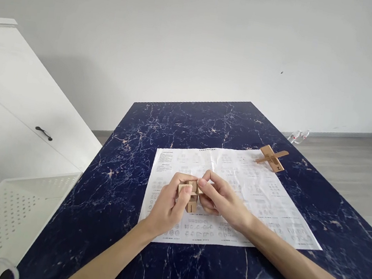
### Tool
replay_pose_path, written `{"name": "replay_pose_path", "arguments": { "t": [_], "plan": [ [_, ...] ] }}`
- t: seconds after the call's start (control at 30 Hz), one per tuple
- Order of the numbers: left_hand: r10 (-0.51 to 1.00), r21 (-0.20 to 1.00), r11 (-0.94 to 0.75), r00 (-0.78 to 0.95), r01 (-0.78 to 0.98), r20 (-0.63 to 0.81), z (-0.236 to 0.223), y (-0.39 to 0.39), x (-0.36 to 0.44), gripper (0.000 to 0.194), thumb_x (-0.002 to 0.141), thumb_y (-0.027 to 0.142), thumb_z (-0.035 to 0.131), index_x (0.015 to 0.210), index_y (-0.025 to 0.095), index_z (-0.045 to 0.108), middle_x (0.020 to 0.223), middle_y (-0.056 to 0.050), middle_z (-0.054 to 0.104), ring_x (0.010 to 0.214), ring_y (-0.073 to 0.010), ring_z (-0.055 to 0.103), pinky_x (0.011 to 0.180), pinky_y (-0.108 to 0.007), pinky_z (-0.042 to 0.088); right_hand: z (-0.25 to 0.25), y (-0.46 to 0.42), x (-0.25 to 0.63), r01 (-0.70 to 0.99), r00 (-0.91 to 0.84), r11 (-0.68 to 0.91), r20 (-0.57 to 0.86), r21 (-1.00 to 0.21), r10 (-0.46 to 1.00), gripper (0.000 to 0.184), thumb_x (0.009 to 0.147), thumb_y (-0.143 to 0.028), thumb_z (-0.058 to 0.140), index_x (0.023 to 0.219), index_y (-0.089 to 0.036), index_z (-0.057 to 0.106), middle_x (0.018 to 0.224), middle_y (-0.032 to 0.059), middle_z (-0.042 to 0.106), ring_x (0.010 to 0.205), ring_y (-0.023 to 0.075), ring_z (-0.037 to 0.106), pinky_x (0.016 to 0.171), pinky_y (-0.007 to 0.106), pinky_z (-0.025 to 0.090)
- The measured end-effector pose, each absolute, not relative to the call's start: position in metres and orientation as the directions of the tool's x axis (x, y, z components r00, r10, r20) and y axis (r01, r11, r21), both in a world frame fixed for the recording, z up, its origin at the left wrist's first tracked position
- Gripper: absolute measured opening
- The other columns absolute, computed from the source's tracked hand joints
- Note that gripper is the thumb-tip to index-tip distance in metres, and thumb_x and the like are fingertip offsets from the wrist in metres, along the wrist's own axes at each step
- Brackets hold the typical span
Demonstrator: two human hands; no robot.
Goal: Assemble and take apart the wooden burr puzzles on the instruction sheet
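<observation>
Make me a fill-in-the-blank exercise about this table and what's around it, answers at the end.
The left hand and right hand hold a block made of ____. The printed sheet lies on a table colored dark ____. The cross-shaped piece lies at the sheet's far ____ corner. The cabinet is colored ____.

wood; blue; right; white

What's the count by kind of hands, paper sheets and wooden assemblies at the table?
Hands: 2 (left hand, right hand)
Paper sheets: 1 (printed sheet)
Wooden assemblies: 2 (held assembly, counted as one; crossed assembly at the sheet's far right corner)
Total: 5
</observation>
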State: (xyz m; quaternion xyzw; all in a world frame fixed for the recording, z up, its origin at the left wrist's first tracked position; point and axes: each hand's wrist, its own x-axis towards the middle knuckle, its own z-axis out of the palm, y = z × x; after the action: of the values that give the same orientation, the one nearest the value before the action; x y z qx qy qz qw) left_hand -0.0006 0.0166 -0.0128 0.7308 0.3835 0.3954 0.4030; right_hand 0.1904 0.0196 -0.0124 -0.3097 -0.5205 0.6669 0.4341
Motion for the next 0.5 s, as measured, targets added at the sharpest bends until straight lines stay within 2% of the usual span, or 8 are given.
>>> {"name": "replay_pose_path", "arguments": {
  "t": [0.07,0.13,0.3,0.37,0.5],
  "plan": [
    [0.874,0.876,-0.402,0.397,0.266,0.281,-0.012,0.018,0.000,0.040,0.112,0.054,0.038,0.119,0.021,0.059,0.068,0.003,0.052,0.057,-0.0145,0.044,0.060,-0.029,0.040,-0.013,0.019,0.189,-0.275,-0.434,-0.152,-0.019,-0.949,0.901,0.048,0.099,-0.066,0.063,0.084,-0.025,0.043,0.052,-0.0133,0.033,0.045,0.0064,0.021,0.044,0.023,0.020],
    [0.881,0.886,-0.379,0.399,0.267,0.256,-0.010,0.020,0.001,0.041,0.112,0.054,0.036,0.116,0.021,0.060,0.070,0.002,0.055,0.058,-0.0148,0.047,0.060,-0.030,0.041,-0.015,0.018,0.188,-0.258,-0.422,-0.165,-0.043,-0.952,0.906,0.048,0.099,-0.067,0.062,0.086,-0.024,0.046,0.054,-0.0120,0.039,0.045,0.0066,0.027,0.045,0.023,0.024],
    [0.942,0.956,-0.207,0.307,0.208,0.137,-0.006,0.024,0.006,0.041,0.112,0.056,0.037,0.116,0.021,0.058,0.091,-0.004,0.068,0.079,-0.0185,0.063,0.074,-0.032,0.051,-0.021,0.020,0.190,-0.110,-0.366,0.048,0.085,-0.993,0.927,0.040,0.103,-0.062,0.058,0.103,-0.023,0.053,0.060,-0.0081,0.053,0.053,0.0110,0.047,0.055,0.027,0.038],
    [0.951,0.967,-0.179,0.284,0.182,0.122,-0.006,0.024,0.006,0.040,0.110,0.057,0.040,0.110,0.021,0.057,0.091,-0.003,0.066,0.080,-0.0187,0.063,0.076,-0.032,0.052,-0.023,0.020,0.191,-0.075,-0.356,0.103,0.123,-0.992,0.926,0.037,0.106,-0.059,0.055,0.100,-0.023,0.053,0.061,-0.0070,0.054,0.056,0.0119,0.049,0.057,0.028,0.040],
    [0.950,0.979,-0.166,0.284,0.116,0.128,-0.010,0.022,0.007,0.039,0.109,0.059,0.043,0.099,0.022,0.051,0.083,0.000,0.061,0.072,-0.0167,0.060,0.068,-0.030,0.050,-0.023,0.019,0.191,-0.085,-0.367,0.123,0.146,-0.989,0.919,0.037,0.108,-0.058,0.052,0.097,-0.023,0.050,0.062,-0.0071,0.053,0.054,0.0113,0.046,0.055,0.027,0.038]
  ]
}}
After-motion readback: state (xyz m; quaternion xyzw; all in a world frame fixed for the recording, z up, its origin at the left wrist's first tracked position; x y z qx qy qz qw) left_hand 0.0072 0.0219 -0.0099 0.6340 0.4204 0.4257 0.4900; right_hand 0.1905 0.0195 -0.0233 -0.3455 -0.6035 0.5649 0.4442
